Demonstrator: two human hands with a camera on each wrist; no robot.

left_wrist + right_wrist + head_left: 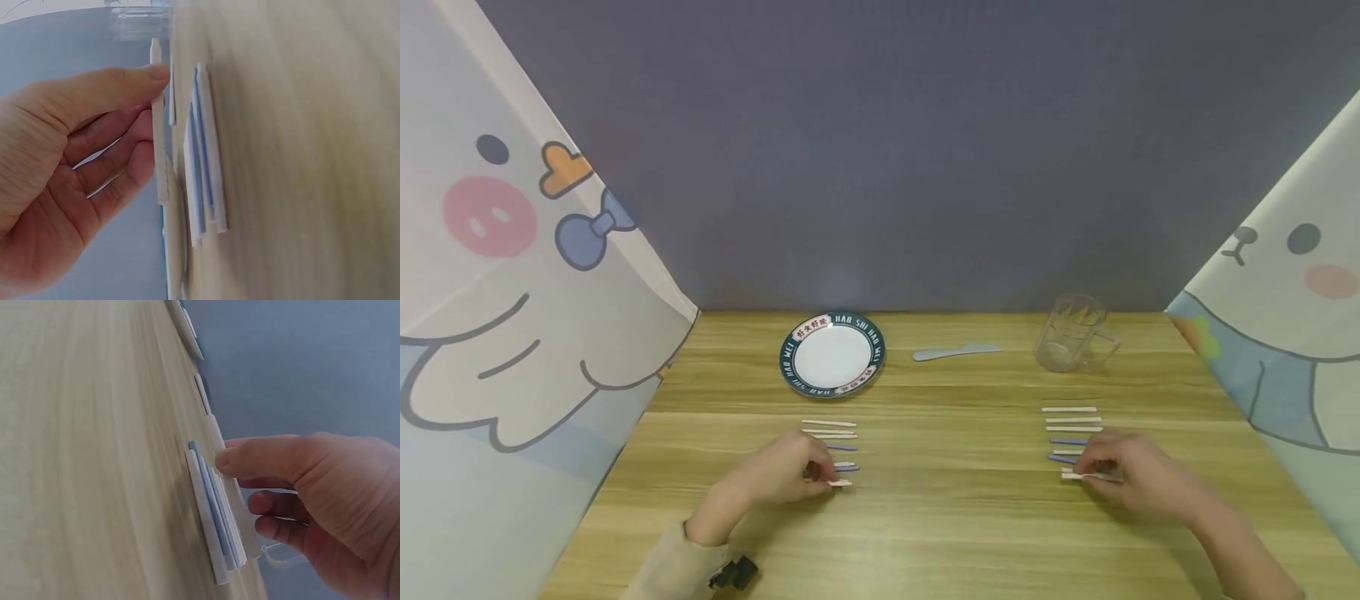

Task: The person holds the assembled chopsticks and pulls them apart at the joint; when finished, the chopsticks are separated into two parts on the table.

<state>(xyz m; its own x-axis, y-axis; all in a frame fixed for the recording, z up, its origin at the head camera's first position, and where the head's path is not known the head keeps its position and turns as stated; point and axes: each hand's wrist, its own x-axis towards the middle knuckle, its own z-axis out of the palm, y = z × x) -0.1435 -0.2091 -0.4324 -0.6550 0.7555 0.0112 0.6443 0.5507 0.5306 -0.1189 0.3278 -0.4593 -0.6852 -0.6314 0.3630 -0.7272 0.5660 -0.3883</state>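
Observation:
My left hand pinches a slim white stick between thumb and fingers, over the near end of the left row. That row has several white sticks and blue sticks lying roughly parallel, partly covered by the hand. On the other side, my right hand holds another white stick with thumb and fingertips, close over the right row. There, several white sticks and blue sticks lie one behind another. The nearest white stick is on the wooden table beside a blue one.
Behind the left row sits a round plate with a dark green patterned rim. A pale plastic knife lies at the back middle. At the back right stands a clear handled cup. A grey panel borders the table's back.

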